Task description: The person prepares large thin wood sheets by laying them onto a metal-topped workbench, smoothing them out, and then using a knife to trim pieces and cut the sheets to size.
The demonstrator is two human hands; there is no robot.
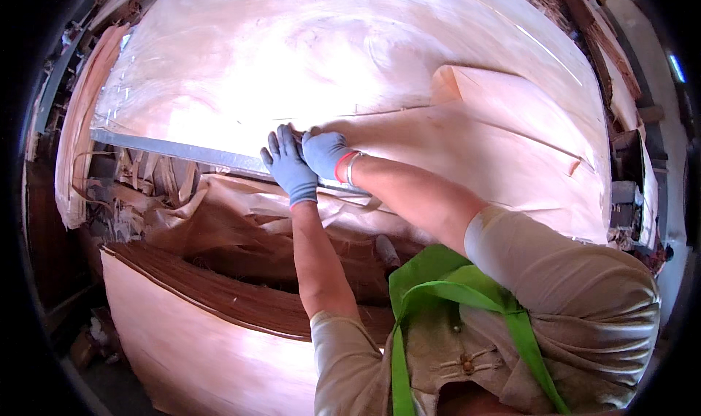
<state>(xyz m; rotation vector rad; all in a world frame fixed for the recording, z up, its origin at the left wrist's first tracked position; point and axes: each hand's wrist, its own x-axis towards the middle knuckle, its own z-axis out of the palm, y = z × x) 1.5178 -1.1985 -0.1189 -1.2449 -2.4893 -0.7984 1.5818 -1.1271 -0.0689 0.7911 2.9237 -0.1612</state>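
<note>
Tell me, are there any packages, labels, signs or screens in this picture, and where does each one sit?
None show in this view.
What is there: large pale sheets of wood veneer, a grey metal bar along their near edge, and stacked veneer below.
The left hand and right hand, both in blue gloves, press on the sheet edge.

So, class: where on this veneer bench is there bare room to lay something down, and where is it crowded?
Bare: the big veneer sheet beyond the metal bar, and the lower sheet at the near left. Crowded: the scrap strips under the bar's left end, the crumpled veneer below the left hand and right hand, which press together at the bar.
</note>
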